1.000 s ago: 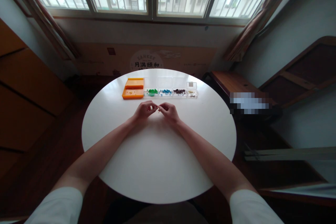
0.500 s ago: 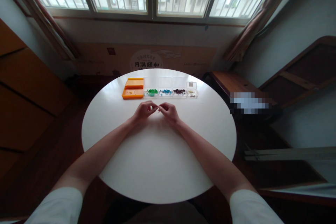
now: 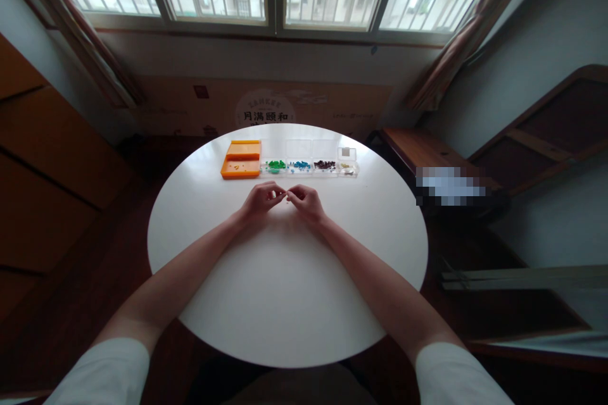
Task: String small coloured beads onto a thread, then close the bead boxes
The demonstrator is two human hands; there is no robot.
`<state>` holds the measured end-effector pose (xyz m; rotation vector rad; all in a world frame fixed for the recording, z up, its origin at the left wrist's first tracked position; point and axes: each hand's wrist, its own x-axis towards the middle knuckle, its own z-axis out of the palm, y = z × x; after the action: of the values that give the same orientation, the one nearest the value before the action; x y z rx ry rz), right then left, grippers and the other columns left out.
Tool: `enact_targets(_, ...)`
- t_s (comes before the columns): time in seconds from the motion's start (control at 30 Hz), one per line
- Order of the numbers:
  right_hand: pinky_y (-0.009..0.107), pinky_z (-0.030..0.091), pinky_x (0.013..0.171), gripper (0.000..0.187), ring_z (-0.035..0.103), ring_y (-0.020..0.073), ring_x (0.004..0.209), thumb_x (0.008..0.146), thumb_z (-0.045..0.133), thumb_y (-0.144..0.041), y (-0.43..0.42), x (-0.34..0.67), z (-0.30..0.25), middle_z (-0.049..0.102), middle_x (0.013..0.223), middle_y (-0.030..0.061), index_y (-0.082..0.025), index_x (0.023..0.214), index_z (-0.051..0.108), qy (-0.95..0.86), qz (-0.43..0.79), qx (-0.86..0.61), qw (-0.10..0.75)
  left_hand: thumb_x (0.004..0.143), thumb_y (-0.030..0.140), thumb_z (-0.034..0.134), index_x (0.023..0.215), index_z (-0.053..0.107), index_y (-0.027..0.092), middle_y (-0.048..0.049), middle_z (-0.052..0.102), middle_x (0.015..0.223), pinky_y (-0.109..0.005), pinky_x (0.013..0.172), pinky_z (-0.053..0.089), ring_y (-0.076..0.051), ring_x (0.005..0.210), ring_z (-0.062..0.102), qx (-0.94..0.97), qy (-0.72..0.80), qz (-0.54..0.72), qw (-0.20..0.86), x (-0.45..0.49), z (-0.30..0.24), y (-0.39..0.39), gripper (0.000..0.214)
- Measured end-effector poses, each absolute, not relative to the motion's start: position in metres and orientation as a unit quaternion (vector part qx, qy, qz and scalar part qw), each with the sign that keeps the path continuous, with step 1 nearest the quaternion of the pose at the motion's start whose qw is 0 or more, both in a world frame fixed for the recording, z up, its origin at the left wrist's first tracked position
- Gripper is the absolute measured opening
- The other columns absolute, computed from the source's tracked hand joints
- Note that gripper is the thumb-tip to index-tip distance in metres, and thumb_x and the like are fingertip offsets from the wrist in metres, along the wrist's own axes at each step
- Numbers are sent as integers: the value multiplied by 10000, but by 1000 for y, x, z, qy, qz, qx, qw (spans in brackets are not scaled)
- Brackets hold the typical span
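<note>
Both my hands rest on a round white table, fingertips meeting at the middle. My left hand is closed in a pinch. My right hand is pinched too. Between the fingertips sits something tiny that I cannot make out. Behind the hands stands a row of small boxes: an open orange box, then clear boxes with green bits, blue bits, dark bits and pale bits.
A window with bars runs along the far wall above a cardboard panel with printed characters. A wooden bench stands to the right of the table. Wooden furniture stands at the left.
</note>
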<state>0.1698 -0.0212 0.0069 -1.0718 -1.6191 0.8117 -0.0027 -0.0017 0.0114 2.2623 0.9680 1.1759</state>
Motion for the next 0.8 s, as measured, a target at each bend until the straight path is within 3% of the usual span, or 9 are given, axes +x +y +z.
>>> enact_targets(0.8,241,459,566,202,605,137,587,768,567,-329,-20,170,4,665,650,44,-142,747,640,-669,340,-441,492,807,312,584,794,681,151,-3,576,653,-172,494,388,-60,514,458,812,345,422,209,-3,10,0,188)
